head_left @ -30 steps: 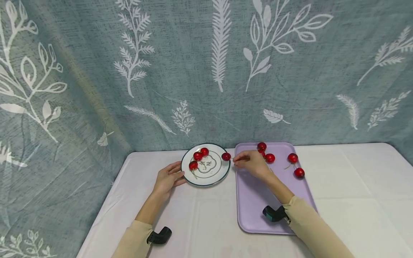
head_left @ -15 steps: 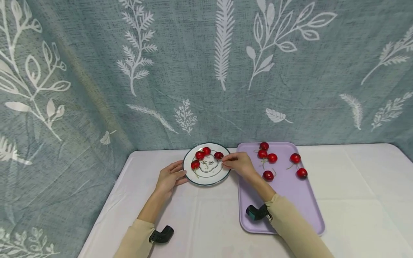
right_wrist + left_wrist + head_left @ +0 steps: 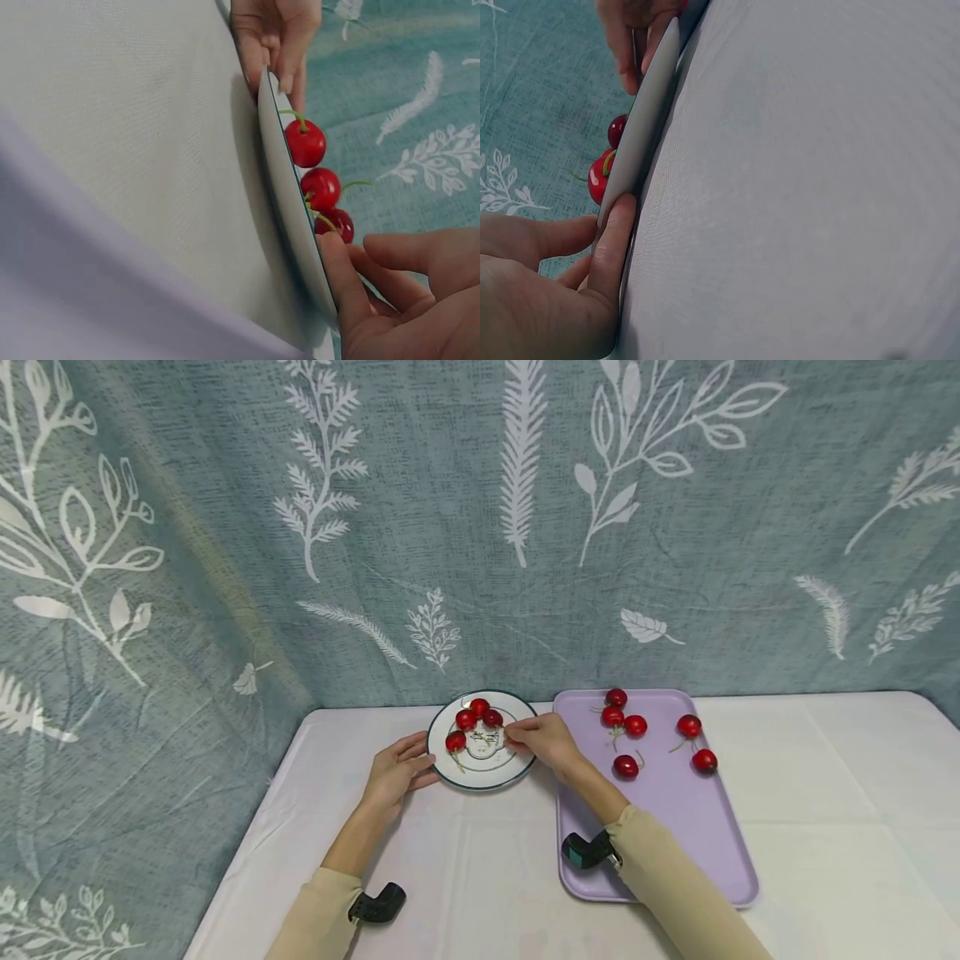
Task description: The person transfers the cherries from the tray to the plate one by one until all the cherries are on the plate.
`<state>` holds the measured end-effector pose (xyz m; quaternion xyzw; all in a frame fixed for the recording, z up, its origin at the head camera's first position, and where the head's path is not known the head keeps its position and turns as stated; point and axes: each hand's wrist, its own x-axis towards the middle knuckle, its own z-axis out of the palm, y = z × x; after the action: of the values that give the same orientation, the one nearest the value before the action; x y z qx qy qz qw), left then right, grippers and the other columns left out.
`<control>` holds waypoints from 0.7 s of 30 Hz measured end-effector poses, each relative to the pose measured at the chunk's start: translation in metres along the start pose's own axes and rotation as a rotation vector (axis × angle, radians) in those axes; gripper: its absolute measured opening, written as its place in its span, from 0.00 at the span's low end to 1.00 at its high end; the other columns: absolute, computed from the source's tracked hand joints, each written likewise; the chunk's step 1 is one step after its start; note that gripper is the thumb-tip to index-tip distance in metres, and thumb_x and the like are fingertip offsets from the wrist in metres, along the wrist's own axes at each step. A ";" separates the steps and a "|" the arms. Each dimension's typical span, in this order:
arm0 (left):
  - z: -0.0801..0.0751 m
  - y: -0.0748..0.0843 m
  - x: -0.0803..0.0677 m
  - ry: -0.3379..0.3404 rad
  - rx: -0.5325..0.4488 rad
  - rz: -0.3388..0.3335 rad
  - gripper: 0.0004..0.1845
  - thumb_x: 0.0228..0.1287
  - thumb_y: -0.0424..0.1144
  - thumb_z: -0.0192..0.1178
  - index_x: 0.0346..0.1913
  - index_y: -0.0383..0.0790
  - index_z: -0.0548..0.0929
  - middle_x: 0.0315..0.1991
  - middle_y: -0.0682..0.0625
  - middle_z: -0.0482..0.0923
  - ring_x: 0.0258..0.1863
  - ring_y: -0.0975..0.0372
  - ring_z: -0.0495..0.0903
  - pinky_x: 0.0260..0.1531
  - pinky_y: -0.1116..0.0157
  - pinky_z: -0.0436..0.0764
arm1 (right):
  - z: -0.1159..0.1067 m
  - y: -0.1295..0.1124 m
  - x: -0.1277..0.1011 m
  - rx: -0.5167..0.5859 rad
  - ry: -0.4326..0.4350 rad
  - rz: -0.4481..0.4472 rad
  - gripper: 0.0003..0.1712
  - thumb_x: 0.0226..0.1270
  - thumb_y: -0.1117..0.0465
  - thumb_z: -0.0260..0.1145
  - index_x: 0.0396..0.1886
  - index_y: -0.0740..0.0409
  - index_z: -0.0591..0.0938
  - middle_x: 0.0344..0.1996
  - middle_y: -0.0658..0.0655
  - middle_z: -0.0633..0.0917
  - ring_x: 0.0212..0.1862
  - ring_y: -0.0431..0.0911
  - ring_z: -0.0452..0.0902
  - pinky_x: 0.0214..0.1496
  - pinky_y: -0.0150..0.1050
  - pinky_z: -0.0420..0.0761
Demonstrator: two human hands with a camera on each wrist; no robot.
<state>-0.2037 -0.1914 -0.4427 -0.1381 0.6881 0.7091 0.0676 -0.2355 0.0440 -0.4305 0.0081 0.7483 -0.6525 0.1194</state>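
Four cherries are lying on the plate (image 3: 517, 763), and the one nearest the right hand (image 3: 542, 739), the cherry (image 3: 492, 718), is sitting at the far middle of the plate, just beside two others. Its stem is too thin to make out from the head view, so which way it is pointing cannot be told; in the right wrist view the stems of the plate's cherries are curving up and away from the plate. The right hand is hovering over the plate's right rim with fingertips close together near that cherry; whether they are pinching its stem cannot be told. The left hand (image 3: 395, 772) is resting against the plate's left edge, its thumb (image 3: 615, 240) pressing the rim, fingers fairly straight. To the right, touching the plate's side, the tray (image 3: 675, 852) is lying with its long axis running toward the person and is carrying five more cherries at its far end. Both are sitting on the white table (image 3: 825, 793).
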 end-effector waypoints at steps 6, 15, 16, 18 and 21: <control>-0.001 0.000 0.000 -0.006 0.000 0.011 0.28 0.67 0.21 0.54 0.69 0.31 0.67 0.63 0.33 0.70 0.40 0.64 0.83 0.39 0.66 0.88 | -0.002 0.004 0.004 0.049 -0.050 -0.029 0.12 0.69 0.69 0.62 0.45 0.75 0.84 0.36 0.65 0.88 0.39 0.46 0.87 0.45 0.35 0.88; -0.001 -0.001 0.000 -0.007 0.003 0.011 0.28 0.67 0.21 0.54 0.69 0.31 0.67 0.63 0.33 0.71 0.40 0.64 0.83 0.39 0.66 0.88 | -0.005 -0.002 -0.003 0.072 -0.113 -0.029 0.17 0.71 0.69 0.59 0.54 0.78 0.78 0.46 0.73 0.84 0.41 0.48 0.86 0.49 0.38 0.87; -0.001 -0.001 0.000 -0.008 0.005 0.011 0.28 0.67 0.21 0.54 0.69 0.31 0.67 0.63 0.33 0.70 0.40 0.64 0.83 0.39 0.67 0.88 | -0.007 -0.003 -0.004 0.077 -0.118 -0.027 0.17 0.71 0.69 0.59 0.54 0.79 0.78 0.47 0.73 0.83 0.41 0.48 0.85 0.49 0.39 0.87; -0.001 -0.001 0.000 -0.008 0.005 0.012 0.27 0.67 0.21 0.54 0.69 0.31 0.67 0.63 0.33 0.70 0.41 0.63 0.83 0.39 0.67 0.88 | -0.010 -0.005 -0.005 0.100 -0.123 -0.029 0.18 0.72 0.69 0.58 0.55 0.80 0.77 0.48 0.74 0.83 0.41 0.49 0.85 0.49 0.39 0.87; -0.001 0.000 0.000 -0.005 0.006 0.014 0.27 0.67 0.21 0.55 0.69 0.31 0.67 0.63 0.33 0.70 0.41 0.63 0.83 0.39 0.67 0.88 | -0.017 -0.010 -0.007 0.166 -0.106 -0.056 0.19 0.75 0.68 0.56 0.57 0.80 0.75 0.48 0.73 0.83 0.41 0.46 0.85 0.50 0.39 0.87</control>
<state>-0.2035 -0.1928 -0.4429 -0.1314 0.6910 0.7079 0.0646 -0.2337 0.0603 -0.4172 -0.0375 0.6842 -0.7148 0.1398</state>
